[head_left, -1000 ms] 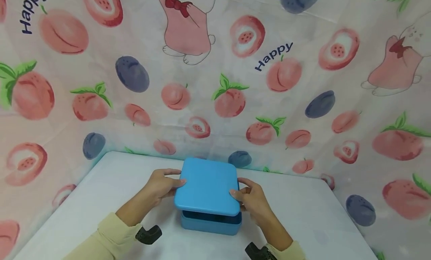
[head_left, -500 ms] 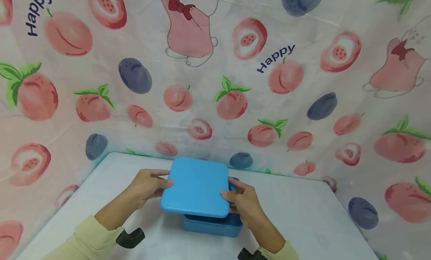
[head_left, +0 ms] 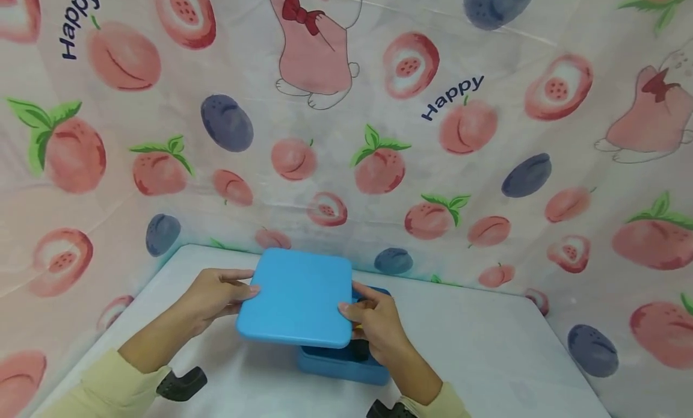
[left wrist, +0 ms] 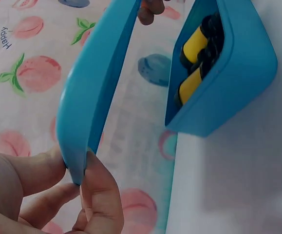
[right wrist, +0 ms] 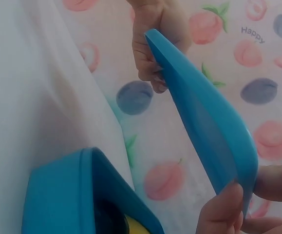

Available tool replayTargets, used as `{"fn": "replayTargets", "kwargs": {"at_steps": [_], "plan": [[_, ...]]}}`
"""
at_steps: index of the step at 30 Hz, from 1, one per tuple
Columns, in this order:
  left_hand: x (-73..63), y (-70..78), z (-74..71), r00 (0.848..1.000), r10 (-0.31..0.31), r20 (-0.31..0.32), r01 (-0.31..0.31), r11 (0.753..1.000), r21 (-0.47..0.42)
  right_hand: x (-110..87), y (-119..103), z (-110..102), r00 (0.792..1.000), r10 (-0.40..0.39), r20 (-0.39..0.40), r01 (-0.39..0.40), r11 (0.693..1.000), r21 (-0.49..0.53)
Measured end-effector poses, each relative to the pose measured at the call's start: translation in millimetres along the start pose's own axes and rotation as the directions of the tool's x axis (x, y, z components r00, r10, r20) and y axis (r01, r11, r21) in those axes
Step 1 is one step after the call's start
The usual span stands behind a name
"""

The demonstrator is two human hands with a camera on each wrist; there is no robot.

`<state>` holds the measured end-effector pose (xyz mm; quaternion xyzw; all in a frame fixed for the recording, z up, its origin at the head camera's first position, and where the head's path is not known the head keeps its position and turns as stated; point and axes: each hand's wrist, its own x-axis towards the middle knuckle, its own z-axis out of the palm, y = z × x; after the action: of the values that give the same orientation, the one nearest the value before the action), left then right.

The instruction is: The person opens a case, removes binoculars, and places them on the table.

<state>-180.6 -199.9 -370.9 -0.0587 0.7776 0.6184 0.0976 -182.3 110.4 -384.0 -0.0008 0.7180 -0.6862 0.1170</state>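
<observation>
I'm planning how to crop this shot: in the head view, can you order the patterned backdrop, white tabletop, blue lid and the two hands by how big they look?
Largest to smallest:
1. Patterned backdrop
2. White tabletop
3. Blue lid
4. Left hand and right hand: too alike to rank.

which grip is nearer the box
Right. In the head view, the right grip holding the lid overlaps the right side of the box; the left grip, at the lid's left edge, is off to the box's left.
</observation>
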Motion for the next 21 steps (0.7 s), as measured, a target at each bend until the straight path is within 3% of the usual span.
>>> {"fn": "replayTargets", "kwargs": {"at_steps": [11, 21], "plan": [[-5.1, -7.2, -33.8, 0.999, 0.008, 0.032, -0.009, 1.0, 0.013, 1.1, -3.7, 26.1, 0.999, -0.027, 0.043, 0.026, 0.999, 0.027], [-8.9, -6.6, -63.0, 0.997, 0.041, 0.066, -0.043, 0.999, 0.033, 6.9, -8.8, 51.3, 1.0, -0.021, 0.016, 0.021, 0.999, 0.032]]}}
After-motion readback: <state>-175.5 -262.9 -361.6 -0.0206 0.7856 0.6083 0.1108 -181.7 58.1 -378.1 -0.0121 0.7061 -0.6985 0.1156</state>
